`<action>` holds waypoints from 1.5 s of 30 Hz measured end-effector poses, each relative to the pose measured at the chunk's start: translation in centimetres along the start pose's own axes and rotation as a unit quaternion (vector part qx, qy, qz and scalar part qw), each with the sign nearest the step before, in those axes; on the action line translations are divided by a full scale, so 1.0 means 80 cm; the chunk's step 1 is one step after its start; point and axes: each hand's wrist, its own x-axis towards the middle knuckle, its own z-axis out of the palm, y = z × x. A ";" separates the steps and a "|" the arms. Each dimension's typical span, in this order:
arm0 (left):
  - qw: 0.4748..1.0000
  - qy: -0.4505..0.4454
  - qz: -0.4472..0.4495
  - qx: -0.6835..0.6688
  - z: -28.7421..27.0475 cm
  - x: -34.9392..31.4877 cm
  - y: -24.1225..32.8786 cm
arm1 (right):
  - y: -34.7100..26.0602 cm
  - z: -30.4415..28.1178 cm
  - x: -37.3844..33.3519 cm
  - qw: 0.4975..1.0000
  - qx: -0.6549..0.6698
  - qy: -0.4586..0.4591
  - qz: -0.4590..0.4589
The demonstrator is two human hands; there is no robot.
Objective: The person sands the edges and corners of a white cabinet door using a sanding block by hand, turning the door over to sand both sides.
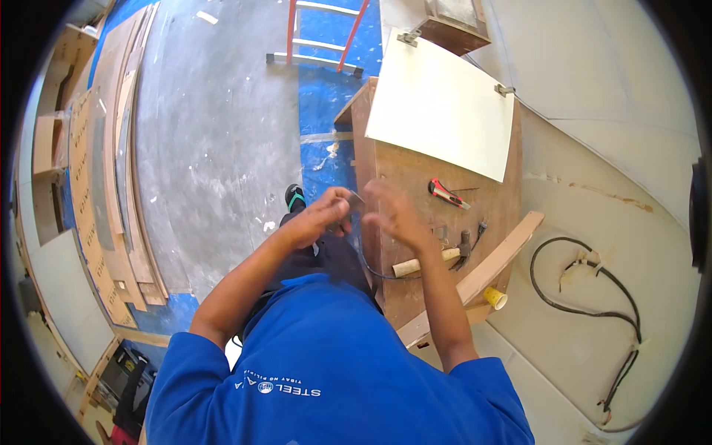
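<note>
In front of my body, beside the edge of a brown wooden box-like surface (400,167), my two hands are raised close together. My left hand (320,216) is closed around a small dark piece (355,199) with a thin, shiny edge; its kind does not show. Apart from it, my right hand (394,213) is blurred, its fingers spread and bent toward the left one, with nothing visible in them. On the wooden surface lie a red utility knife (448,193) and a hammer (426,262) with a pale wooden handle. My right forearm partly covers the hammer.
A white sheet (445,104) with metal clips covers the surface's far end. A wooden plank (512,248) and yellow cup (495,298) lie right, near black cable (538,278). A ladder (319,44) stands ahead; boards (119,185) line the left. Another person (122,434) shows lower left.
</note>
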 end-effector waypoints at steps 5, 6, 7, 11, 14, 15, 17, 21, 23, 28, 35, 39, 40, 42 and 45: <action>0.971 0.040 0.019 -0.236 -0.081 0.032 -0.029 | 0.138 -0.029 0.041 0.954 0.140 0.115 0.237; 0.966 0.061 0.027 -0.248 -0.087 0.044 -0.032 | 0.157 -0.043 0.057 0.947 0.115 0.154 0.256; 0.962 0.081 0.037 -0.259 -0.087 0.060 -0.031 | 0.176 -0.062 0.076 0.943 0.114 0.170 0.262; 0.935 0.155 0.112 -0.299 -0.082 0.146 -0.018 | 0.276 -0.144 0.171 0.957 -0.006 0.209 0.201; 0.916 0.222 0.192 -0.273 -0.062 0.201 0.016 | 0.328 -0.185 0.253 0.960 -0.100 0.197 0.173; 0.912 0.235 0.208 -0.264 -0.056 0.216 0.031 | 0.344 -0.193 0.277 0.962 -0.110 0.183 0.168; 0.923 0.216 0.208 -0.241 -0.053 0.237 0.051 | 0.367 -0.198 0.317 0.956 -0.199 0.158 0.145; 0.946 0.147 0.171 -0.234 -0.044 0.252 0.082 | 0.418 -0.204 0.368 0.942 -0.275 0.027 0.191; 0.945 0.142 0.162 -0.247 -0.042 0.255 0.084 | 0.439 -0.207 0.379 0.930 -0.285 -0.039 0.230; 0.938 0.140 0.144 -0.282 -0.059 0.256 0.080 | 0.443 -0.202 0.402 0.933 -0.240 -0.091 0.252; 0.923 0.195 0.171 -0.283 -0.088 0.211 0.082 | 0.367 -0.160 0.403 0.928 -0.224 -0.080 0.285; 0.945 0.191 0.143 -0.222 -0.095 0.183 0.079 | 0.356 -0.129 0.388 0.937 -0.256 -0.044 0.233; 0.947 0.207 0.156 -0.191 -0.097 0.182 0.074 | 0.354 -0.125 0.381 0.937 -0.270 -0.028 0.220; 0.946 0.236 0.180 -0.128 -0.105 0.184 0.064 | 0.354 -0.114 0.354 0.939 -0.301 0.055 0.155; 0.894 0.385 0.186 0.136 -0.117 0.184 0.068 | 0.336 -0.067 0.285 0.925 -0.337 0.151 0.091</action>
